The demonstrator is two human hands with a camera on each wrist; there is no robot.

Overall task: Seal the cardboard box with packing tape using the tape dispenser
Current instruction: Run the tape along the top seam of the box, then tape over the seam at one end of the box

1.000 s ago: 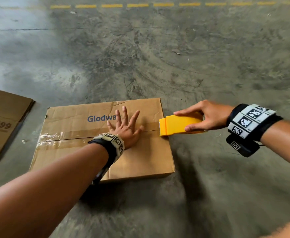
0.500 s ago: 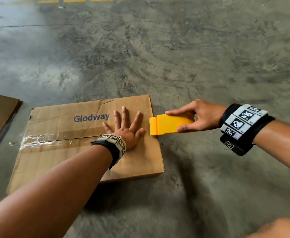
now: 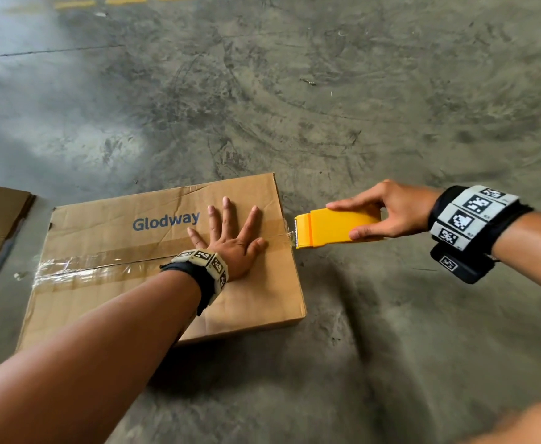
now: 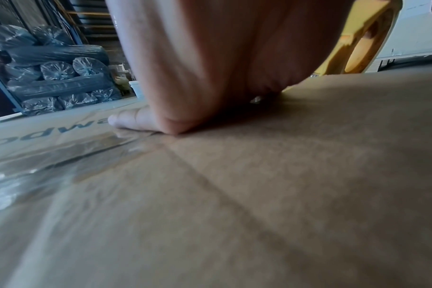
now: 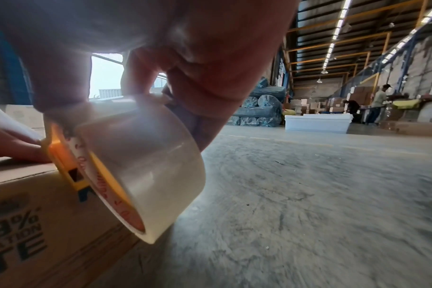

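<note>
**Tape run reaches the right edge of the box**

Nearest me, my left hand [image 3: 230,238] lies flat with fingers spread on top of the cardboard box [image 3: 109,283], pressing down where the strip of tape [image 3: 80,267] crosses the centre seam. The box sits on the concrete floor [image 3: 359,331], its printed flap on the far side. Clear tape shows along the seam from the left edge up to my palm and on to the right edge.

Just past that right edge, my right hand [image 3: 387,209] is wrapped around the yellow tape dispenser [image 3: 330,227], thumb near, fingers on the far side. Its toothed end sits just beside the box corner, with a short stretch of tape between them. The roll [image 5: 141,165] hangs beneath my fingers.

I judge the top seam covered; cutting the tape and pressing the end down the side remain.
</note>
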